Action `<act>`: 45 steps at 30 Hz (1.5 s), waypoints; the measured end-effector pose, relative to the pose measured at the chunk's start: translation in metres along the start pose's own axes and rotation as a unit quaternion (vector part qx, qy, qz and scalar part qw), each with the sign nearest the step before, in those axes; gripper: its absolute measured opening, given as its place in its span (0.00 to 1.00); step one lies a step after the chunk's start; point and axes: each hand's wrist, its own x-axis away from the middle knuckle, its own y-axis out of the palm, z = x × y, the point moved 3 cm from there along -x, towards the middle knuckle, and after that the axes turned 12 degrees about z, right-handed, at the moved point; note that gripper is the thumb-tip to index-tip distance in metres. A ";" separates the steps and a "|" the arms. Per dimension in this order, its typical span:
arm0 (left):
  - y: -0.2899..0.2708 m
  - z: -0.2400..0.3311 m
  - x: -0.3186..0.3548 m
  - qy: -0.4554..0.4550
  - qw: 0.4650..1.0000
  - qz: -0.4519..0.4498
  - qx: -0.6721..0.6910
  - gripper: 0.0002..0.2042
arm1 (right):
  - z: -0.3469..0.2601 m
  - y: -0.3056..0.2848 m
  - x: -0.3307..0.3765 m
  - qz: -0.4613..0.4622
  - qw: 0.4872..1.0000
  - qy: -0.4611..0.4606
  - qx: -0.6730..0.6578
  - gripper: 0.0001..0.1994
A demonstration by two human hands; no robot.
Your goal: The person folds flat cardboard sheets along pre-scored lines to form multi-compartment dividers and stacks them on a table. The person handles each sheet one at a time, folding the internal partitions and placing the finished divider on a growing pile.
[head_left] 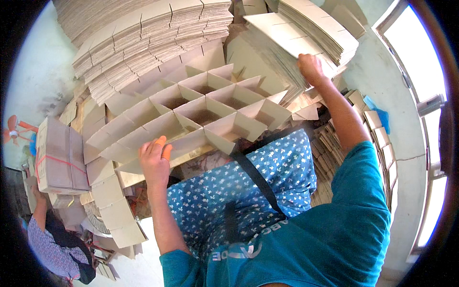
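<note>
In the head view, the left hand (pixel 155 155) is at the near left side of the cardboard divider grid (pixel 197 106); its fingers are bent and partly closed at the edge, but I cannot tell if they grip it. The right hand (pixel 311 71), farther and to the right, has fingers closed on the near edge of a flat cardboard sheet (pixel 284 34). A brown carton (pixel 62 155) stands on the left.

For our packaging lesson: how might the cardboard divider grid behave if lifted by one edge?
The cardboard divider grid is probably light, being mostly open space between thin strips. It may skew or sag, since its crossing strips appear merely slotted together.
</note>
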 end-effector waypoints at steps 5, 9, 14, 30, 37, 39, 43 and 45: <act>-0.024 -0.006 -0.003 -0.004 0.999 0.010 -0.046 0.17 | 0.006 -0.083 -0.012 0.267 0.953 0.004 -0.140 0.08; -0.032 -0.016 0.000 0.002 0.998 -0.021 -0.057 0.17 | -0.091 -0.180 0.017 0.215 0.893 0.049 -0.392 0.26; -0.021 -0.029 0.004 0.000 1.000 -0.014 -0.003 0.10 | -0.177 -0.186 0.046 0.067 0.816 -0.133 -0.559 0.31; -0.020 -0.030 0.012 0.005 1.000 0.011 0.017 0.05 | -0.273 -0.190 0.052 -0.097 0.816 -0.147 -0.550 0.31; -0.017 -0.031 0.007 0.001 1.000 0.022 0.011 0.05 | -0.292 -0.180 0.049 -0.013 0.795 -0.207 -0.570 0.25; -0.017 -0.033 0.007 -0.007 1.000 0.017 0.012 0.06 | -0.295 -0.182 0.047 -0.025 0.811 -0.202 -0.549 0.24; -0.010 -0.038 0.006 -0.006 1.000 0.026 0.010 0.07 | -0.300 -0.182 0.040 -0.044 0.819 -0.220 -0.529 0.25; -0.010 -0.038 0.003 -0.003 0.999 0.028 0.019 0.07 | -0.301 -0.186 0.038 -0.045 0.822 -0.226 -0.520 0.26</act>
